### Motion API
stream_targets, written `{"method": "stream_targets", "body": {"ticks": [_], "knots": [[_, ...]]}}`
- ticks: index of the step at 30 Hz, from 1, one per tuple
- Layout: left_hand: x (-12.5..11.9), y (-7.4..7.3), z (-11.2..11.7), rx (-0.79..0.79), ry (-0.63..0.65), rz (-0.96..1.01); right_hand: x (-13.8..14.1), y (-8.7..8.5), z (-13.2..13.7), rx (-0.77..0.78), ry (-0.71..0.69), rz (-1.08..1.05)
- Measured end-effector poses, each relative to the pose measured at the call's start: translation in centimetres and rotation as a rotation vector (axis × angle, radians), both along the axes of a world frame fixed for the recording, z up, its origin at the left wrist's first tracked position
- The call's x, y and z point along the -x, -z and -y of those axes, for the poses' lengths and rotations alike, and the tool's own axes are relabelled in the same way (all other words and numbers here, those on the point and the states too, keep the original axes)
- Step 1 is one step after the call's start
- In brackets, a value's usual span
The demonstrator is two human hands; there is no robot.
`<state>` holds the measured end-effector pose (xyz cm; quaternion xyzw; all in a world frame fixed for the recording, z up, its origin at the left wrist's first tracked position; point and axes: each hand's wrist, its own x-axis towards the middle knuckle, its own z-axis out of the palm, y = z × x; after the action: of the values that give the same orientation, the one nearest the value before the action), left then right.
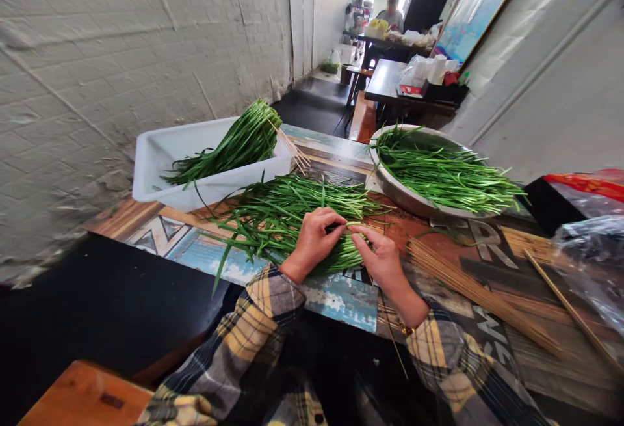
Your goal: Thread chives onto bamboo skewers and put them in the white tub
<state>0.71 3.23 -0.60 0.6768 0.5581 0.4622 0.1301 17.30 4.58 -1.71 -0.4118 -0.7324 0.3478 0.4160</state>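
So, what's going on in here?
A person's left hand and right hand pinch thin green stalks over a loose pile of long green leaves. A green bundle with pale wooden sticks poking out lies in a white plastic tray; more greens lie in a round metal bowl. Thin brown wooden skewers lie to the right.

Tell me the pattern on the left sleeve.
Plaid: the left sleeve is checked in yellow, grey and black, seen in the head view.

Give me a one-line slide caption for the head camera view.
Left hand and right hand meet over a pile of long greens, white tub and round bowl beyond.
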Motion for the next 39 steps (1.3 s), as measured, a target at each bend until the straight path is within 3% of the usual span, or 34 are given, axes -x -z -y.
{"method": "stream_targets", "body": {"ticks": [20, 34, 36, 39], "knots": [[0.1, 0.1, 0.1, 0.004, 0.060, -0.019, -0.2, 0.2, -0.2, 0.009, 0.043, 0.064], [-0.3, -1.0, 0.9, 0.039, 0.155, -0.121, -0.1, 0.1, -0.1, -0.006, 0.060, 0.052], [-0.2, -0.9, 0.8, 0.013, 0.078, -0.106, -0.1, 0.1, -0.1, -0.005, 0.074, 0.061], [0.3, -0.6, 0.5, -0.069, -0.221, -0.048, -0.1, 0.2, -0.2, 0.013, 0.077, 0.069]]}}
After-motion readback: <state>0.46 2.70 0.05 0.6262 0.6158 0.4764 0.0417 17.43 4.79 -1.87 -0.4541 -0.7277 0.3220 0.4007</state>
